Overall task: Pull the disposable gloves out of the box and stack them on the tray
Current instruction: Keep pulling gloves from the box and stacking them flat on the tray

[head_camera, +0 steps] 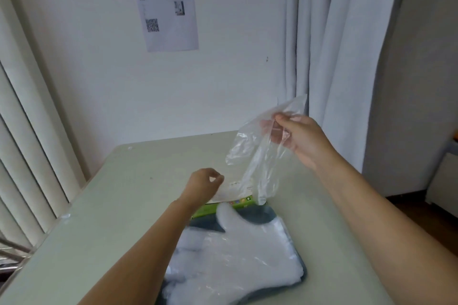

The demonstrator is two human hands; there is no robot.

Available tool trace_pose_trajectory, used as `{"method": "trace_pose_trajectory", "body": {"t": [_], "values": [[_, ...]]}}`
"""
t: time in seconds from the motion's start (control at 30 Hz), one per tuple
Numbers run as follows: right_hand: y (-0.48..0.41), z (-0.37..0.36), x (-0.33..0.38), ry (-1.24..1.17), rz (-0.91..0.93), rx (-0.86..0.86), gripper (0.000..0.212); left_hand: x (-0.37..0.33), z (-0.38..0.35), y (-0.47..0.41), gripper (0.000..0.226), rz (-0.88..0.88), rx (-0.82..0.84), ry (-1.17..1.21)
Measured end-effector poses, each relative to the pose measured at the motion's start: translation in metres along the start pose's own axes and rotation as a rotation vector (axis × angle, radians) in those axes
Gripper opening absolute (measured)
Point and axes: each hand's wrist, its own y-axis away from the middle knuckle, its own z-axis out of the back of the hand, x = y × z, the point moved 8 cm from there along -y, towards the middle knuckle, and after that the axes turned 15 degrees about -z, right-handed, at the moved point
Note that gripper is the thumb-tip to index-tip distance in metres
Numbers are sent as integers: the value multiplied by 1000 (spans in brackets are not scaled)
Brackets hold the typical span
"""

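Item 1, right hand [301,140]: raised above the far right part of the table [119,205], with thumb and fingers pinched on the upper part of the held glove [257,156].

Item 2, held glove: one clear, thin plastic glove, hung in the air from the right hand. It is draped down and to the left, and its lowest end is seen just above the right end of the box [210,210]. Whether that end is touching the box cannot be told.

Item 3, left hand [202,187]: held low at the far left side of the box, well apart from the right hand and below it. The fingers are curled with a small gap beside the thumb. Whether anything is gripped cannot be told. The held glove is not touched by this hand.

Item 4, box: green sides, pale top, set on the table against the far edge of the tray [260,214].

Item 5, tray: dark blue-grey, placed between the two forearms, nearer than the box.

Item 6, stack of gloves [235,260]: clear gloves laid flat in the tray, by which most of it is covered.

Item 7, surroundings: a printed sheet [168,7] fixed to the wall, a pale curtain [334,57] at the right, vertical blinds [24,131] at the left.
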Motion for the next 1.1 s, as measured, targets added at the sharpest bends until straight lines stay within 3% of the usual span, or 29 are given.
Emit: {"method": "trace_pose_trajectory", "body": {"t": [0.07,0.1,0.17,0.23,0.3,0.53,0.63,0.73,0.8,0.93,1.1], "values": [[11,-4,2,47,-3,13,13,-7,18,4,41,21,-126,142],[18,-7,3,65,2,28,15,-12,22,8,48,56,-145,345],[32,-15,3,110,8,67,21,-32,17,17,70,127,-65,884],[47,-21,0,146,2,92,26,-62,18,34,91,92,87,1134],[59,-27,-6,153,-12,109,30,-88,22,51,94,-5,189,1128],[101,-36,-23,159,-17,131,40,-130,46,98,89,-285,296,1096],[119,-40,-32,196,-28,141,41,-126,55,108,48,-246,165,867],[135,-41,-41,164,-61,195,37,-119,59,117,17,-210,86,855],[143,-36,-41,77,-122,277,40,-119,66,123,20,-201,101,844],[149,-21,-45,10,-304,417,73,-125,77,135,38,-286,296,678],[151,-23,-54,224,-381,448,80,-128,84,137,47,-334,502,530]]}}
